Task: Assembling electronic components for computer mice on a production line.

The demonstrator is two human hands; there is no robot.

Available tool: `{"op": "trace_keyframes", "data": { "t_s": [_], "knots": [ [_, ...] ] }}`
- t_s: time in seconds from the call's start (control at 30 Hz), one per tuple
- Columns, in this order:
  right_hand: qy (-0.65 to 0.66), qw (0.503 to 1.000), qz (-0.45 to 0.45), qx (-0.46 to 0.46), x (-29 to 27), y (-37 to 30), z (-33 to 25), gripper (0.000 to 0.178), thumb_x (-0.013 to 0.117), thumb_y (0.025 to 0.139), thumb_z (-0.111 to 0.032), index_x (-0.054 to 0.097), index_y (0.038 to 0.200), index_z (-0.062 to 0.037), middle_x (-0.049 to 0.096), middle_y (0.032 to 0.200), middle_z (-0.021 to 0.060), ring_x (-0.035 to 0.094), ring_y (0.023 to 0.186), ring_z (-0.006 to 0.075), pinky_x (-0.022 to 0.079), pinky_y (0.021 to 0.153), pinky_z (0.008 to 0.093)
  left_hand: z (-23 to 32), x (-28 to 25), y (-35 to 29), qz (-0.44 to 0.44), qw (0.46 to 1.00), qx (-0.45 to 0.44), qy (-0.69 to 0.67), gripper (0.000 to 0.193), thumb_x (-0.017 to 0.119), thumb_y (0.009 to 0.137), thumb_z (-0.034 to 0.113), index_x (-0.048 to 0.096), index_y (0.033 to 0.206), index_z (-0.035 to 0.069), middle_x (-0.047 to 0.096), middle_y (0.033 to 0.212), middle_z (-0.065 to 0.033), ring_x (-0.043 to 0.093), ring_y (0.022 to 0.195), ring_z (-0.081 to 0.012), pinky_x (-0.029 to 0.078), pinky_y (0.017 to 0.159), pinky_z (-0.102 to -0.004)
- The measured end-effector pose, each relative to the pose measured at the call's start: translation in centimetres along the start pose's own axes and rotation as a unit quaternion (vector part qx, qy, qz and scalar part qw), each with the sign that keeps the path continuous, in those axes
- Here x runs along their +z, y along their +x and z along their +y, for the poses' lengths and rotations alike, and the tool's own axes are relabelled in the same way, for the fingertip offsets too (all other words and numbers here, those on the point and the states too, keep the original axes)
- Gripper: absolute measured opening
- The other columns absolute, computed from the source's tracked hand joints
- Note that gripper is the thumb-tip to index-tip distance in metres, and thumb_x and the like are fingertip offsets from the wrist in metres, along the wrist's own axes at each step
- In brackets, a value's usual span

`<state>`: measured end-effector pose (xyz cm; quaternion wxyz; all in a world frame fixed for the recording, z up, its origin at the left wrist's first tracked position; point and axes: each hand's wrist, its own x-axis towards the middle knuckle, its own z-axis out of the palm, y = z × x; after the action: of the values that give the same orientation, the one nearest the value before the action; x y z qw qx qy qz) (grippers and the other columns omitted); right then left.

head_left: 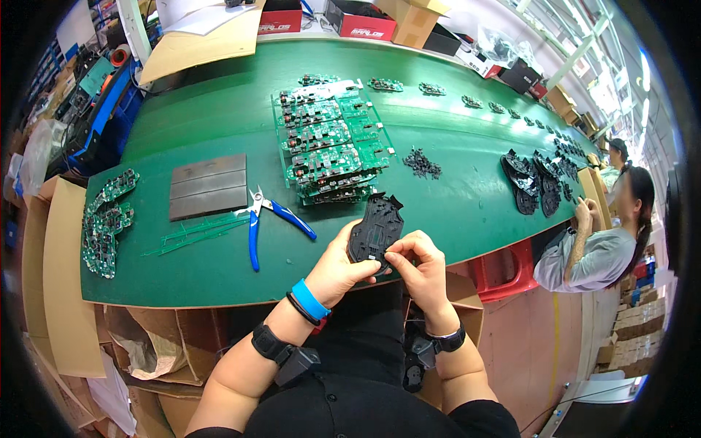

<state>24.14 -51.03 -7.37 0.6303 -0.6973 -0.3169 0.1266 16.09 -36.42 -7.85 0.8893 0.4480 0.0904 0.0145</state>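
Note:
My left hand point(338, 266) grips a black plastic mouse shell point(377, 230), its ribbed inner side facing up, just over the table's front edge. At the shell's lower right edge, my right hand point(420, 264) pinches thumb and forefinger together; whatever lies between them is hidden. Beyond the shell rises a stack of green circuit boards point(321, 142). Small black parts point(422, 164) lie heaped to the right of that stack. Left of the shell rest blue-handled side cutters point(264, 219), jaws apart, beside thin green board strips point(191, 235).
Loose circuit boards point(109, 226) lie at the table's left end, near a dark flat block point(209, 186). More black shells point(531, 182) sit at right, by a seated person point(595, 244). Boards run in a row point(473, 102) along the green table point(241, 80). Cardboard boxes point(164, 339) stand below.

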Motion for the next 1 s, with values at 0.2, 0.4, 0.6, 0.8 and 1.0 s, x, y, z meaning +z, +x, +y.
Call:
{"op": "trace_keyframes", "data": {
  "t_s": [0.2,0.4,0.6,0.8,1.0],
  "knots": [
    [0.159,0.984,0.034,0.077,0.5,0.0,0.2,0.06,0.064,0.075,0.008,0.031,0.123,-0.0043,0.051,0.086,0.0071,0.053,0.07,0.0097,0.048,0.063,0.0212,-0.1,0.1,-0.1,-0.005,0.999,0.031,0.014,0.065,0.062,0.072,-0.001,0.033,0.13,0.004,0.055,0.103,-0.0052,0.058,0.082,-0.0105,0.05,0.059,-0.0221],
    [0.233,0.964,-0.005,0.127,0.8,0.0,-0.2,0.064,0.063,0.076,0.007,0.027,0.129,-0.005,0.053,0.084,0.0073,0.056,0.077,0.0122,0.049,0.067,0.024,0.1,0.4,-0.2,0.02,0.999,0.029,0.026,0.061,0.063,0.071,0.0,0.036,0.126,0.002,0.056,0.099,-0.0059,0.058,0.077,-0.0103,0.049,0.057,-0.0205],
    [0.267,0.956,0.01,0.122,1.5,-0.3,-0.8,0.06,0.061,0.078,0.006,0.03,0.128,-0.0053,0.054,0.085,0.0069,0.056,0.072,0.0119,0.049,0.066,0.0237,-0.2,0.6,-0.3,0.057,0.997,0.046,0.018,0.052,0.061,0.07,-0.001,0.042,0.118,0.0,0.057,0.091,-0.0051,0.058,0.07,-0.0094,0.047,0.052,-0.0204],
    [0.29,0.948,0.021,0.129,0.8,-0.3,0.2,0.056,0.059,0.08,0.005,0.032,0.128,-0.006,0.055,0.086,0.0064,0.057,0.075,0.0121,0.05,0.063,0.0229,-0.3,0.6,0.1,0.051,0.998,0.034,0.005,0.053,0.064,0.069,0.0,0.041,0.118,0.0,0.058,0.09,-0.0068,0.059,0.066,-0.0115,0.045,0.05,-0.0198],
    [0.256,0.958,0.046,0.12,0.6,-0.3,0.3,0.052,0.06,0.08,0.003,0.037,0.126,-0.0057,0.056,0.082,0.0035,0.054,0.069,0.0087,0.045,0.055,0.0199,-0.3,0.8,0.0,0.059,0.997,0.028,0.046,0.061,0.065,0.071,0.0,0.035,0.124,0.003,0.057,0.096,-0.0091,0.062,0.074,-0.0157,0.05,0.054,-0.0223]
  ]
}}
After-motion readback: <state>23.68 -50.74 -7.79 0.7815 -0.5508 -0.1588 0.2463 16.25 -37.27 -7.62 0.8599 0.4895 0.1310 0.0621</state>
